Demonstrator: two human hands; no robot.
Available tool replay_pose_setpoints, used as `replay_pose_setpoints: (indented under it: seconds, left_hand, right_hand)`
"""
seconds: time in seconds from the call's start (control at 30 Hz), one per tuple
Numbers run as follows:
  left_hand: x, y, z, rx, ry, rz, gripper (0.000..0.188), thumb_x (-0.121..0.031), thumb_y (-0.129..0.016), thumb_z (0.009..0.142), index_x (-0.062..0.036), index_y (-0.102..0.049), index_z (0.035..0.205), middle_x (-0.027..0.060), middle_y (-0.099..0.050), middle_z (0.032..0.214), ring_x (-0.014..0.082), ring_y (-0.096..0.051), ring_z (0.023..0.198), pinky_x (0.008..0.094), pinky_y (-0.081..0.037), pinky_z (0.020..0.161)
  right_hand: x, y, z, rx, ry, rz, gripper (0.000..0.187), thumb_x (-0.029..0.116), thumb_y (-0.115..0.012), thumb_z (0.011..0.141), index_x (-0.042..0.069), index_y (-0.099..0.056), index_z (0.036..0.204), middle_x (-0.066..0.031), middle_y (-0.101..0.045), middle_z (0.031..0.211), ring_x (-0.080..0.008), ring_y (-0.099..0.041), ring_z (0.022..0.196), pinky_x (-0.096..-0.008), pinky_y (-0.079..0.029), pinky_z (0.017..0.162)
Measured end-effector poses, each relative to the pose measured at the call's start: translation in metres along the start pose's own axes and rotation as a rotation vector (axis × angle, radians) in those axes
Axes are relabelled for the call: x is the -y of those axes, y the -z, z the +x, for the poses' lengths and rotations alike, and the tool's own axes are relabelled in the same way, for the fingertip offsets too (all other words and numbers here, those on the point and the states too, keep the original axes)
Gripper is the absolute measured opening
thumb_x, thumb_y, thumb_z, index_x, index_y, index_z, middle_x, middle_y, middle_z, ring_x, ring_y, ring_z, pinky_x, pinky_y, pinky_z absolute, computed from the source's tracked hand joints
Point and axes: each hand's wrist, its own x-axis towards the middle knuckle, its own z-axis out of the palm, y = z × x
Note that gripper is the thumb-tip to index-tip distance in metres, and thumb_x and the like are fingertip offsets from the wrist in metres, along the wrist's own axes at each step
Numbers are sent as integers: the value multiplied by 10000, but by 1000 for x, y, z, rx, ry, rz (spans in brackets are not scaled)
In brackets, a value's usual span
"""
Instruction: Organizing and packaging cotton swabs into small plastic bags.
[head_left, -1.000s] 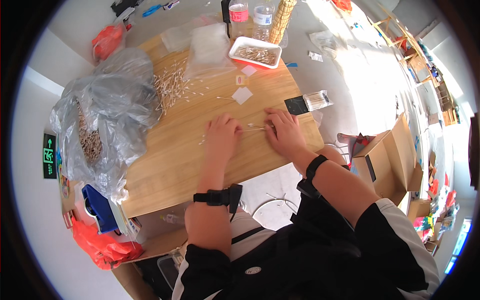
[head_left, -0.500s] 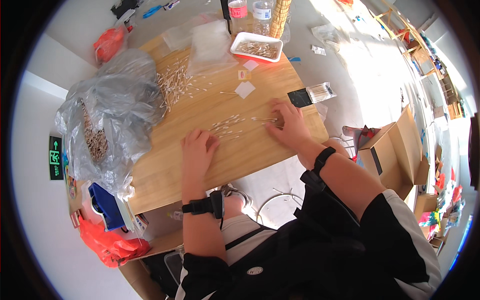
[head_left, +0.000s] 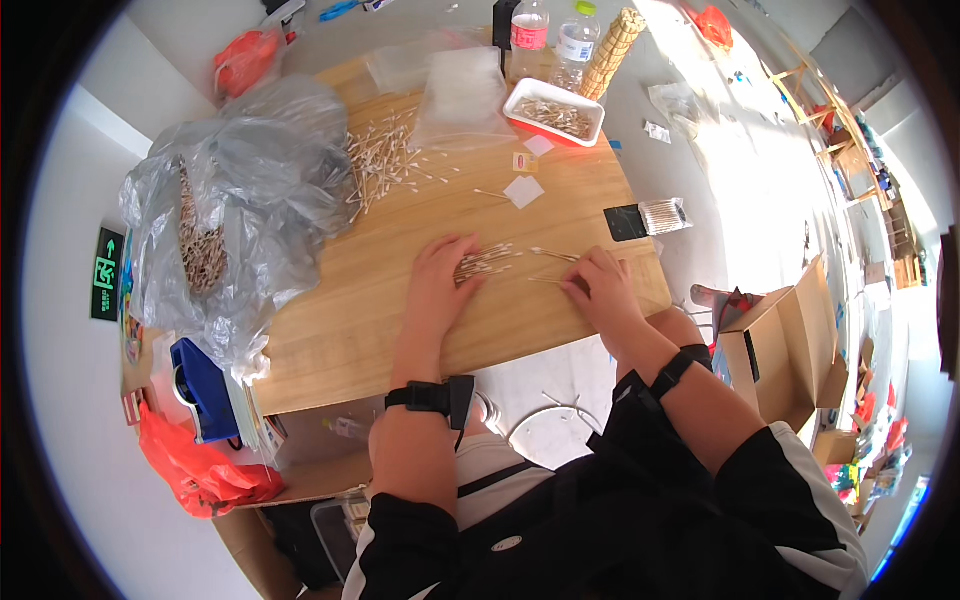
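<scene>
My left hand (head_left: 443, 283) curls around the near-left ends of a small bunch of cotton swabs (head_left: 490, 260) lying on the wooden table (head_left: 340, 340). To its right, my right hand (head_left: 606, 292) has bent fingers closed on the ends of a few cotton swabs (head_left: 552, 254), whose other tips point toward the bunch. The right fingertips partly hide how these are gripped. A larger loose heap of cotton swabs (head_left: 385, 160) is spread farther back on the left. One single swab (head_left: 490, 193) lies by a white paper square (head_left: 523, 191).
A big grey plastic bag (head_left: 270, 150) holding many swabs covers the table's left side. At the back are clear bags (head_left: 463, 95), a white-and-red tray (head_left: 553, 133) of swabs and two bottles (head_left: 574, 55). A swab packet (head_left: 664, 215) with a black card lies at the right edge.
My left hand has moved right and forward and now closes around the swab bunch. My right hand has drawn slightly nearer, with its swabs. The view has shifted a little.
</scene>
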Motion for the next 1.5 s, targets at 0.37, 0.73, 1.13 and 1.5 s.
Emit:
replay_pose_setpoints:
  seconds: [0.37,0.73,1.13,1.5]
  left_hand:
    - [-3,1,-4,-63,-65,4,547,-118,-825,743,-86,-640,1257,78,-696,1176,355,-543,1252,454,-427,1073]
    - [-11,-2,-8,-28,-87,28,552,-172,-792,793,-57,-612,1301,132,-617,1318,351,-490,1326,477,-354,1154]
    - [-39,-30,-34,51,23,440,745,-426,-580,947,30,-374,1500,176,-355,1584,307,-289,1502,506,-198,1234]
    - [-39,-43,-25,-18,66,413,752,-473,-570,945,38,-419,1476,179,-380,1569,313,-293,1500,532,-188,1226]
  right_hand:
    - [51,-21,36,-28,31,57,208,206,-765,812,128,-672,981,-47,-596,1054,-266,-574,1064,-438,-407,913]
    - [-3,4,45,103,26,0,101,137,-725,852,98,-664,922,-26,-622,948,-253,-591,1004,-424,-426,899]
    - [29,-40,110,143,327,-280,91,184,-667,895,110,-623,925,-60,-600,985,-262,-573,1031,-414,-431,887]
    - [82,-70,156,-4,315,111,145,157,-641,922,71,-652,1038,-103,-639,994,-305,-610,979,-425,-468,857]
